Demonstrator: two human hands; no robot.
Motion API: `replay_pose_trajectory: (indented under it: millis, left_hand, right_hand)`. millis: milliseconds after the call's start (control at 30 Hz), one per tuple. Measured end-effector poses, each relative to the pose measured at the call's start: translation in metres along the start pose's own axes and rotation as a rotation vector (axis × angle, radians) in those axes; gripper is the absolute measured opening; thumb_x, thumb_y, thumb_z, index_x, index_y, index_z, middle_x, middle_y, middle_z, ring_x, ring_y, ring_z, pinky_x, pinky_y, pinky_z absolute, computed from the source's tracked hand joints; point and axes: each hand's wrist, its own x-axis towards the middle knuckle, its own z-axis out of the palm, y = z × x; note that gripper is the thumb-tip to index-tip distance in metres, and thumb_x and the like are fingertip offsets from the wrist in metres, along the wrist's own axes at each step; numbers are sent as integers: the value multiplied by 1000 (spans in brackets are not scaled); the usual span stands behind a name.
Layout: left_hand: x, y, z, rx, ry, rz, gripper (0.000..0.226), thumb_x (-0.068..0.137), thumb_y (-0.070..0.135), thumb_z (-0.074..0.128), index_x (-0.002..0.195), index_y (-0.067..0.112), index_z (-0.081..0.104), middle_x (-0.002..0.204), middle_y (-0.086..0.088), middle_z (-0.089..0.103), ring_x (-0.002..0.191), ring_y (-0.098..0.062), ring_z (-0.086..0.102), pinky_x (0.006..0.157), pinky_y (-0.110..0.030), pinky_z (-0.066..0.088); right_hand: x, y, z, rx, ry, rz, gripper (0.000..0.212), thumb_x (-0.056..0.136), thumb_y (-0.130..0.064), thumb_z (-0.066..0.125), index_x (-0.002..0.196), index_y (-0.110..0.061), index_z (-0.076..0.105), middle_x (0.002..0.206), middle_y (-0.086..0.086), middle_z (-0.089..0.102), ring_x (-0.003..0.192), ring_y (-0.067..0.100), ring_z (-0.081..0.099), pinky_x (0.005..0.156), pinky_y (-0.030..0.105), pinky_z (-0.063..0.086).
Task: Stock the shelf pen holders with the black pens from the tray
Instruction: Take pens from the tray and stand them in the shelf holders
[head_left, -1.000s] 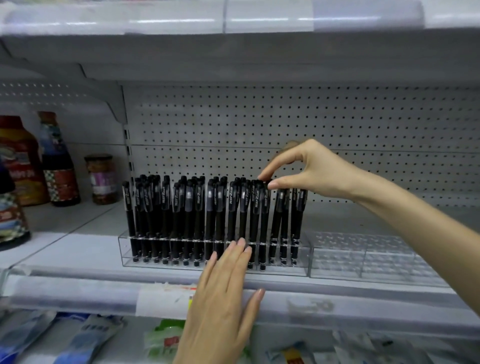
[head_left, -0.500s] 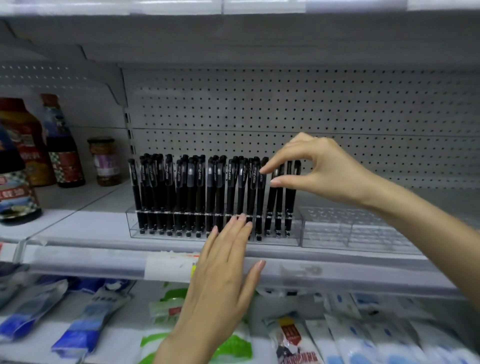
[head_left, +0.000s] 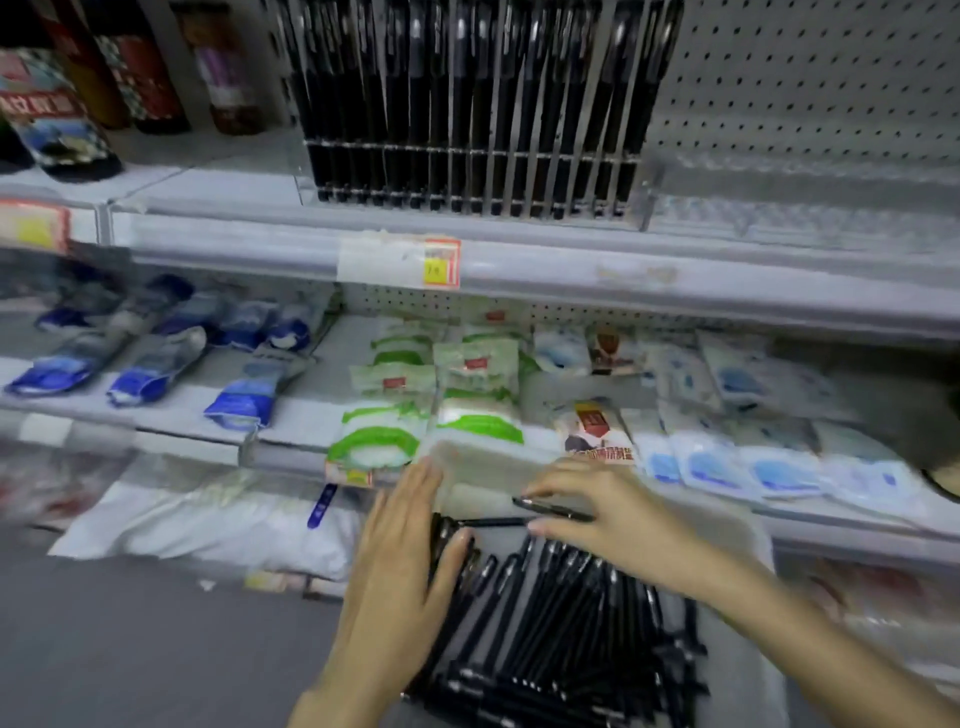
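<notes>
Low in the view, a translucent tray (head_left: 491, 460) holds a heap of several black pens (head_left: 561, 629). My left hand (head_left: 400, 566) lies flat against the tray's left side, fingers straight. My right hand (head_left: 618, 519) hovers over the far end of the tray, its fingers and thumb pinching one black pen (head_left: 553, 510) that lies crosswise. Up on the shelf, a clear pen holder (head_left: 644, 202) stands packed with upright black pens (head_left: 467, 104). A second clear holder (head_left: 789, 213) sits to its right, with no pens showing in it. The picture is blurred by motion.
Bottles and a jar (head_left: 228, 67) stand left of the holders. The shelf's front rail carries a price label (head_left: 441, 262). Below it, blue (head_left: 140, 374), green (head_left: 384, 441) and pale packets (head_left: 779, 473) fill the lower shelf behind the tray. Grey floor lies at lower left.
My view dropped from the pen holders to the tray. My right hand left the pens in the holder and now pinches a pen in the tray. My left hand came down beside the tray.
</notes>
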Motion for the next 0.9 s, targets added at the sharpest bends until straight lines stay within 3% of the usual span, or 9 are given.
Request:
replay_pose_trajectory:
  millis: [67,133,233,400,500,600,700,767,900]
  left_hand:
    - [-20,-19,5,20,-12,-83,69,91,65,24,149,27,25,153,23,12,140,10,6,114,-13,2]
    - [-31,-31,8,40,-38,-120,73,91,67,22,150,25,24,155,17,15,142,3,12,115,-17,7]
    - [-35,-34,10,77,-53,-112,70,93,59,28,152,22,22,155,17,12,141,8,7,112,-12,7]
    - [-36,-37,15,121,-22,-104,65,96,52,33,152,22,22,156,19,9,142,7,8,109,-18,21]
    - [-39,-37,17,146,-21,-95,64,97,52,31,153,22,19,158,16,10,143,3,11,109,-19,25]
    - [-40,-37,16,152,-24,-92,64,97,53,26,153,27,11,159,19,6,144,1,12,109,-22,28]
    - [-41,-37,16,152,-28,-82,64,97,54,25,153,28,9,158,24,-1,145,1,10,110,-18,23]
    - [-42,-38,16,152,-31,-83,64,97,54,25,154,28,9,157,26,-3,145,1,8,110,-15,19]
    - [-42,-37,17,161,-28,-95,65,98,55,24,154,27,9,156,27,-5,144,3,7,110,-26,25]
  right_hand:
    - [-12,14,37,-32,-61,83,41,87,-43,61,125,-29,58,119,-16,55,120,2,44,100,16,31]
    - [-16,28,66,-91,-68,91,46,89,-41,60,132,-26,53,130,-12,51,126,5,40,103,14,27]
    - [-14,43,95,-193,-90,107,53,90,-42,58,138,-22,47,139,-8,46,130,11,36,111,24,27]
    - [-10,49,119,-396,46,83,48,72,-48,76,109,-20,69,111,-4,62,106,15,51,85,30,49]
    - [-10,46,128,-431,95,82,46,71,-53,73,105,-21,71,111,-3,62,106,16,48,83,33,50]
    - [-10,42,136,-462,103,103,49,77,-58,56,107,-21,69,112,-3,62,108,14,43,87,31,46]
    - [-10,31,134,-315,92,142,51,85,-57,44,114,-20,64,109,-6,59,105,13,46,89,23,34]
    - [-12,23,130,-117,89,213,44,88,-51,52,120,-21,58,112,-11,56,106,7,50,89,16,35]
    - [-12,7,131,112,207,366,27,82,-49,65,95,-31,49,88,-16,60,79,-1,59,73,20,50]
